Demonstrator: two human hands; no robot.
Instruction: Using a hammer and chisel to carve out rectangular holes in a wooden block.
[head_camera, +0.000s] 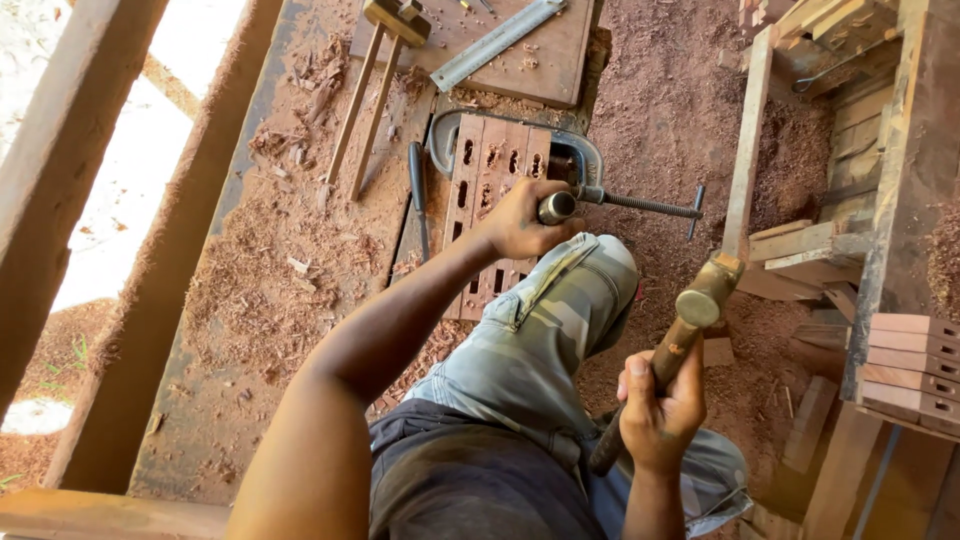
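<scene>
My left hand is closed around the round-topped handle of a chisel, held upright over several reddish wooden slats with rows of mortise slots cut in them. A metal C-clamp pins the slats together on the workbench. My right hand grips the wooden handle of a hammer, raised to the right of my bent knee, its metal head pointing up and away from the chisel.
A second chisel lies left of the slats. A wooden marking gauge and a steel ruler lie at the far end on the bench, which is strewn with wood shavings. Stacked slats and timber offcuts stand at right.
</scene>
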